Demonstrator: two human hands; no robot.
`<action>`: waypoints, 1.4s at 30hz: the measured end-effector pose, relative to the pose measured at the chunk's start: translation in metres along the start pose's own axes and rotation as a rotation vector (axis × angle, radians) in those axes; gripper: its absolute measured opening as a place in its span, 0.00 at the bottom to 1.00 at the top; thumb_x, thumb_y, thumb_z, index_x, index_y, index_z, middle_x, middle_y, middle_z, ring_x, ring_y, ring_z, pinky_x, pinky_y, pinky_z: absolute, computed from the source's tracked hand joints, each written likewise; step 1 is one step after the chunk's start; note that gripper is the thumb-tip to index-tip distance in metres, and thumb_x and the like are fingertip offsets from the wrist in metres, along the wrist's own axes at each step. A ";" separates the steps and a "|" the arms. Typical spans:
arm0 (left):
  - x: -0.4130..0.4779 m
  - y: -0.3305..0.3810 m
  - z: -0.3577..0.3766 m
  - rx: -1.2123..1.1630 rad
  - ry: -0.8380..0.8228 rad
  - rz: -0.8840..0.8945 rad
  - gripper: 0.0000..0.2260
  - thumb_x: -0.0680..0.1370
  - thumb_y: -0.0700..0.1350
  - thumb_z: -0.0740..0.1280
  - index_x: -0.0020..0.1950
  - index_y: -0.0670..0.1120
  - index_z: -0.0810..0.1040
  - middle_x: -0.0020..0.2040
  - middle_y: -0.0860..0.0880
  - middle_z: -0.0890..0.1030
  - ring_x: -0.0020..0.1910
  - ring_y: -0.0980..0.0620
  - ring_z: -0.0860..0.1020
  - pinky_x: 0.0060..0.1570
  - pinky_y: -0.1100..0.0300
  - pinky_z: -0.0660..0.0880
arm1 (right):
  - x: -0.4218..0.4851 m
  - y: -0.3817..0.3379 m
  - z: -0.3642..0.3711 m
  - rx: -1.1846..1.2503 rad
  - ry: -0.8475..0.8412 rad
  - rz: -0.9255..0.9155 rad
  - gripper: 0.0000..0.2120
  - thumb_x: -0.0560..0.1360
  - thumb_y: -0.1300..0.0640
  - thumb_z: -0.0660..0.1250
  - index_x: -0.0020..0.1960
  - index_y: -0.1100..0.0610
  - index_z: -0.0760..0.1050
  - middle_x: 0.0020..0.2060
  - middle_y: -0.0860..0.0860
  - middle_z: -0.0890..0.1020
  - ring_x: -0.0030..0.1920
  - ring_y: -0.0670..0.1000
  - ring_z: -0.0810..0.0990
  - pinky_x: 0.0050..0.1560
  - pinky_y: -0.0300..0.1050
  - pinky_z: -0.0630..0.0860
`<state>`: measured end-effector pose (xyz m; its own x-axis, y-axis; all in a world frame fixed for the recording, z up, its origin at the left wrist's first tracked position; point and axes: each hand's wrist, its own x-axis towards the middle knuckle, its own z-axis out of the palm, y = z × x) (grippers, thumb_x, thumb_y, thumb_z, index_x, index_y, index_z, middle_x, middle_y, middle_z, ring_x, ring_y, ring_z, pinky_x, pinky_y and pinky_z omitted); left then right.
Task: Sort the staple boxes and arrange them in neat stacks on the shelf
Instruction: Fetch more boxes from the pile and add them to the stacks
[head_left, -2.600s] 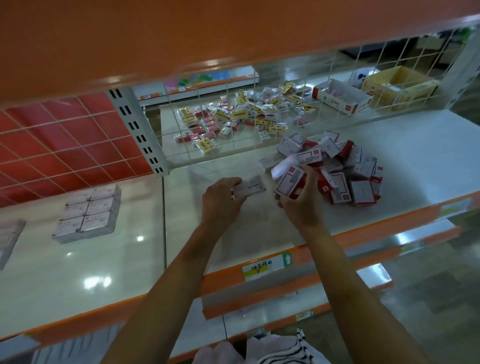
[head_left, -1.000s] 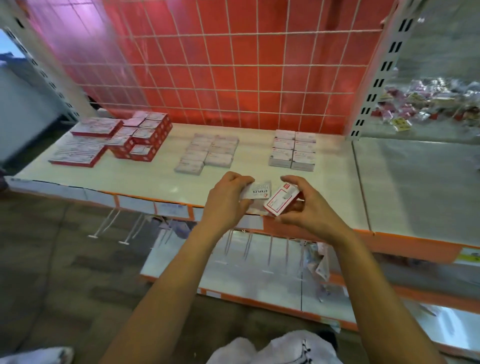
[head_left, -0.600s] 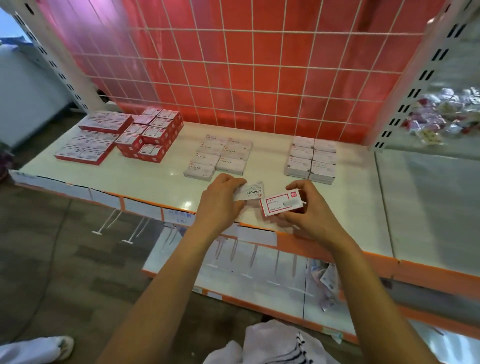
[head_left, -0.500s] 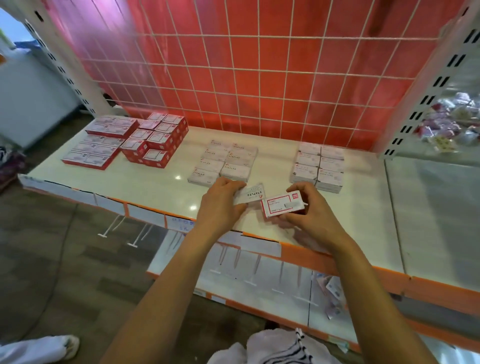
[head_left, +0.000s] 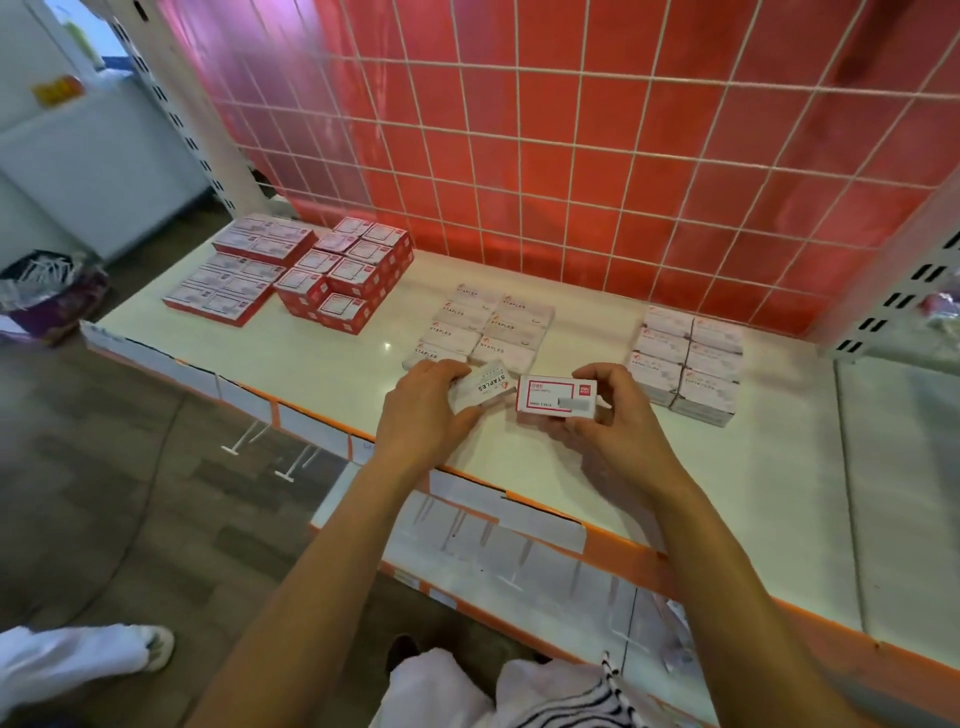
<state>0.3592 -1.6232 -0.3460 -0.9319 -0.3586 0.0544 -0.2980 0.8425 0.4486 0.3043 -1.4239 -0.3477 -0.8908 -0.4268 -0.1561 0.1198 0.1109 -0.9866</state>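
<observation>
My left hand (head_left: 423, 410) grips a white box printed STAPLES (head_left: 484, 385) above the front of the white shelf (head_left: 322, 364). My right hand (head_left: 613, 415) holds a red-and-white staple box (head_left: 556, 396) beside it, label up. Just behind my hands lies a flat group of white STAPLES boxes (head_left: 491, 330). To the right stands a stack of white boxes with red marks (head_left: 688, 358). At the far left sit red boxes in a block (head_left: 348, 275) and flat red-edged packs (head_left: 239, 270).
A red panel behind a white wire grid (head_left: 571, 156) backs the shelf. An orange front edge with price-label strips (head_left: 519, 514) runs below my wrists. A lower shelf with metal hooks (head_left: 467, 545) juts out underneath. Another person's white-clad leg and shoe (head_left: 78, 654) stands at the lower left.
I have turned from the pile of loose boxes on the right bay to the left bay, carrying one box in each hand. The red-and-white box has turned flat, label up.
</observation>
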 end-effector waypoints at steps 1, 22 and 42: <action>0.001 -0.003 -0.002 0.007 0.000 -0.001 0.21 0.74 0.51 0.71 0.65 0.48 0.74 0.61 0.48 0.77 0.57 0.49 0.75 0.51 0.59 0.70 | 0.001 -0.002 0.004 0.015 -0.001 -0.007 0.19 0.71 0.69 0.70 0.55 0.53 0.68 0.53 0.47 0.79 0.54 0.47 0.80 0.50 0.44 0.80; 0.062 -0.147 -0.078 0.016 -0.047 0.153 0.22 0.71 0.46 0.74 0.64 0.48 0.75 0.60 0.49 0.77 0.58 0.49 0.75 0.54 0.57 0.72 | 0.068 -0.040 0.163 0.013 0.088 -0.074 0.20 0.68 0.71 0.72 0.55 0.54 0.72 0.50 0.45 0.80 0.49 0.44 0.81 0.38 0.34 0.77; 0.098 -0.234 -0.124 -0.016 -0.099 0.270 0.21 0.71 0.48 0.74 0.63 0.52 0.75 0.58 0.53 0.77 0.57 0.54 0.73 0.54 0.63 0.68 | 0.081 -0.039 0.259 0.063 0.167 -0.074 0.20 0.69 0.74 0.69 0.50 0.52 0.71 0.49 0.48 0.81 0.46 0.45 0.83 0.39 0.37 0.79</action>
<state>0.3630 -1.9053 -0.3352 -0.9929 -0.0809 0.0870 -0.0340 0.8954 0.4439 0.3406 -1.6956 -0.3340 -0.9580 -0.2758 -0.0784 0.0740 0.0265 -0.9969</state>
